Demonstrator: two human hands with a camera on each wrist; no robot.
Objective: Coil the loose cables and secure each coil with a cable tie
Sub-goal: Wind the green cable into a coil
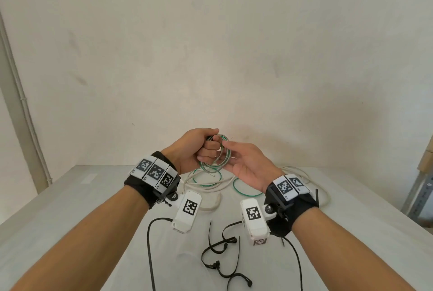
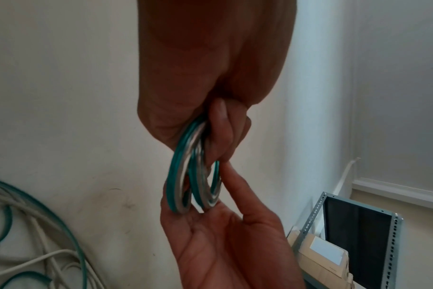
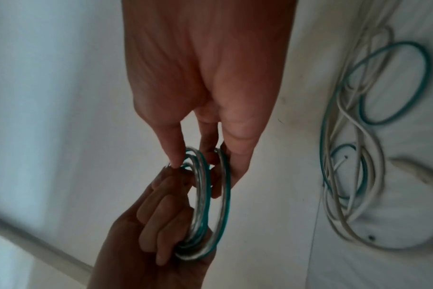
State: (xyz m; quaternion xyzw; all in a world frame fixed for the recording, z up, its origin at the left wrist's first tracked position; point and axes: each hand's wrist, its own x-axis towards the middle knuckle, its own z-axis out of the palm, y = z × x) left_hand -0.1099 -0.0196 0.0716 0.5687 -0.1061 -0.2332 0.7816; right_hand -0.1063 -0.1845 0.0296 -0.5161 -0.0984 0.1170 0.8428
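You stand at a table [image 1: 70,197] where loose cables [image 1: 210,183] lie tangled at the back and black cable ties [image 1: 220,258] sit nearer you. Your left hand [image 1: 199,147] clenches a green-and-white coil [image 1: 222,152] held above the table, while your right hand [image 1: 248,164] touches its loops with straight, relaxed fingers.

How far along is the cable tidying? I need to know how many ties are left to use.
Nothing looks tied yet. In hand: the left hand grips a green-and-white coil while the right hand steadies its loops with straight fingers. Left: loose white and green cables on the table, and several black cable ties lying unused near the front edge; their exact number is unclear.
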